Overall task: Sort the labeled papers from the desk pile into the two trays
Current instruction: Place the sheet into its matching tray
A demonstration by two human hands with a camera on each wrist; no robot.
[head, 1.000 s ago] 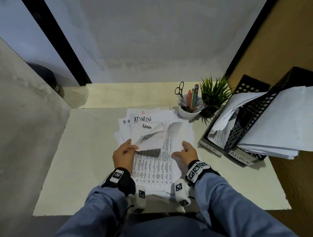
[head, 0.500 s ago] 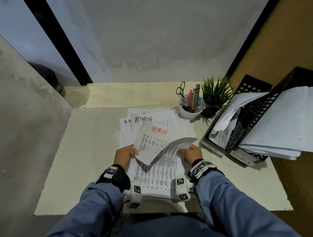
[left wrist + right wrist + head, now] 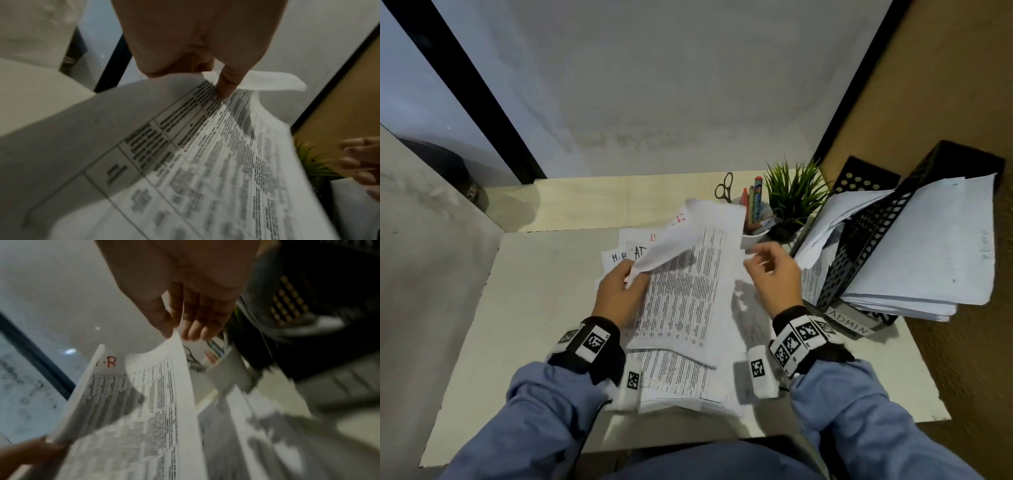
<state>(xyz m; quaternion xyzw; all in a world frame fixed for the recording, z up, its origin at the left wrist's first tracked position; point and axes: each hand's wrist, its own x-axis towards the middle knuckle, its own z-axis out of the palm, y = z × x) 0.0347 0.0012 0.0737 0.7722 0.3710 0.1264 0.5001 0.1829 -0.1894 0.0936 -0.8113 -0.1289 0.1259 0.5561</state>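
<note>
The left hand (image 3: 621,291) pinches the left edge of a printed sheet (image 3: 688,284) lifted off the desk pile (image 3: 674,377) at the near middle of the desk (image 3: 544,308), thumb and fingers curled onto the paper. The right hand (image 3: 774,274) is at the sheet's right edge with fingers loosely bent; the right wrist view shows the edge running between thumb and fingers (image 3: 195,327), but I cannot tell whether they actually grip it. The sheet is light, thin and floppy: its far corner curls over, and a red label ending in "R" shows near the top. It will likely sag and slide, so holding both side edges suits it. The two trays (image 3: 859,240) stand at the right, well filled.
</note>
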